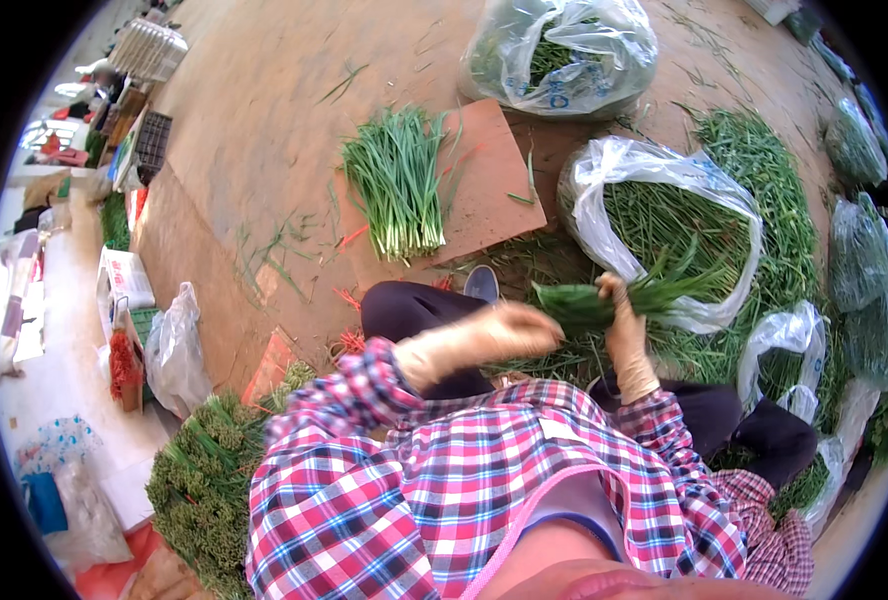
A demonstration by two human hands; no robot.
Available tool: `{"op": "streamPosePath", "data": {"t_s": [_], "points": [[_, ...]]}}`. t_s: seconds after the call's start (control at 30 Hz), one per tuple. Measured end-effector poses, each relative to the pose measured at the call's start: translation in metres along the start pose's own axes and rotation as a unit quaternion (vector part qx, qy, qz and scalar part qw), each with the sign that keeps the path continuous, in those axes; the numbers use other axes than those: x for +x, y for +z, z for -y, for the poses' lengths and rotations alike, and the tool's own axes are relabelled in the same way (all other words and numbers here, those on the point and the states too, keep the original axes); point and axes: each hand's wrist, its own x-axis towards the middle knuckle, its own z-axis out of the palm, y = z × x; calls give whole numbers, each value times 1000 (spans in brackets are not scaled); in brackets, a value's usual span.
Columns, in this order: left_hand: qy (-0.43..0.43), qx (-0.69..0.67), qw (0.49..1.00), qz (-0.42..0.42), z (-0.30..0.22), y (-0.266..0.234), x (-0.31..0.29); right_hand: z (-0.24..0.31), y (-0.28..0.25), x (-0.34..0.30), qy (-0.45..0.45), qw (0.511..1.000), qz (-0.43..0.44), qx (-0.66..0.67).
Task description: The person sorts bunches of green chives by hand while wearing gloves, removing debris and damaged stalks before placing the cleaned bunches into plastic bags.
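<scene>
My right hand (624, 328), in a pale glove, is closed round a bunch of long green chive-like leaves (572, 303) in front of my lap. Their tips fan out to the right over an open plastic bag (604, 225) filled with the same greens. At the bunch's left end is my left hand (499, 338), also gloved; motion blurs its fingers, so its grip cannot be made out. Ahead of me a neat bundle of chive-like greens (394, 185) lies with its white ends toward me, partly on a brown board (499, 160).
A stuffed clear bag (564, 75) stands at the far side. Loose greens (764, 180) pile up at the right, beside several filled bags (857, 250). Bundles of budded stalks (209, 480) lie at my left, near a white plastic bag (177, 345). Red ties (347, 340) are scattered by my knee.
</scene>
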Motion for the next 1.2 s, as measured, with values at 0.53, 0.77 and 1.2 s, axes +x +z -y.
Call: {"op": "streamPosePath", "data": {"t_s": [0.53,0.77,1.2], "points": [[194,-195,952,-131,-116,70,7,81,18,-90,67,925,32,372],[-103,-90,990,23,-91,79,-64,114,45,-79,70,899,69,427],[-121,-217,969,-1,-38,67,-104,197,-92,-44,-288,915,40,280]]}}
